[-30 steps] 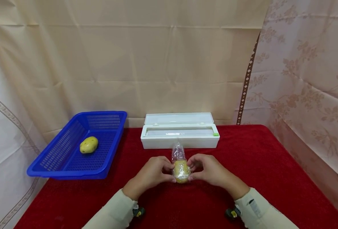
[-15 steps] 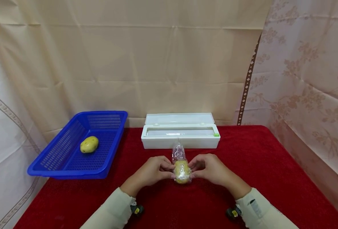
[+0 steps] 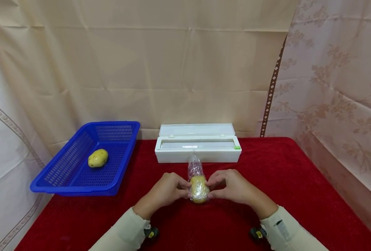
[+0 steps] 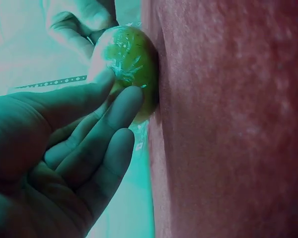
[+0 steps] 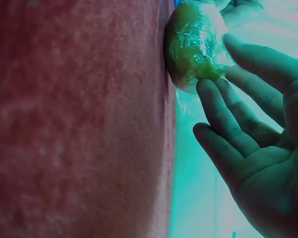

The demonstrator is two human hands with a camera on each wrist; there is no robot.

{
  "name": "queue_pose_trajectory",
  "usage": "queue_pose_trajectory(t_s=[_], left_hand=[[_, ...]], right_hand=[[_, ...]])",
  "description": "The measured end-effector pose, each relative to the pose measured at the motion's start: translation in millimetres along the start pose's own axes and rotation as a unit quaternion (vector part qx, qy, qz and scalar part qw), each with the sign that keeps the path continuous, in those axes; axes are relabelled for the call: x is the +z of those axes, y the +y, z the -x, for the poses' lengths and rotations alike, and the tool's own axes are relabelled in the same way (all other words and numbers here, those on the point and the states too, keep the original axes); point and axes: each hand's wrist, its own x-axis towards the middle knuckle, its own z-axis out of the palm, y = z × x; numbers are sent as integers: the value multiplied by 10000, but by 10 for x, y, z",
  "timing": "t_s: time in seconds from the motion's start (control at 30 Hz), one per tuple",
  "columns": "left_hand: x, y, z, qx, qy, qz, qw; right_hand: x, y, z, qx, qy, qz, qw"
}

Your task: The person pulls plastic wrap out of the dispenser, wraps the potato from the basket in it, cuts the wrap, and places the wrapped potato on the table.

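Observation:
A potato wrapped in shiny clear cling film lies on the red cloth, close in front of me. A crumpled tail of film extends from its far end towards the white box. My left hand holds the left side of the wrapped potato with thumb and fingertips. On the opposite side, my right hand holds it likewise. In the left wrist view, the thumb and fingertips touch the film on the potato. The right wrist view shows film bunched by the fingertips at the potato's side.
Behind the potato stands a white cling film box, its lid raised, with a green cutter slider at its right end. A blue basket at the left holds another potato. Curtains hang beyond the red-covered table.
The hands stay at the potato, with small shifts of the fingers along its sides. The film tail tilts slightly to the left. The basket and box stay put.

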Motion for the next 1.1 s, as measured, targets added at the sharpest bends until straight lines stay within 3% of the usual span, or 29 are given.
queue_pose_trajectory(t_s=[0.3, 0.47, 0.73, 0.9, 1.1], left_hand=[[34, -14, -10, -251, 196, 624, 9975], [48, -4, -23, -132, 451, 198, 9987], [20, 161, 14, -33, 968, -601, 9935], [78, 283, 41, -51, 719, -821, 9940], [68, 259, 39, -156, 616, -987, 9931]], right_hand=[[62, -6, -23, 380, 438, 53, 9983], [67, 2, -21, 464, 448, 46, 9979], [9, -19, -2, 100, 557, 174, 9982], [7, -105, 32, -480, 438, 1183, 9909], [41, -151, 40, -643, 303, 2426, 9675]])
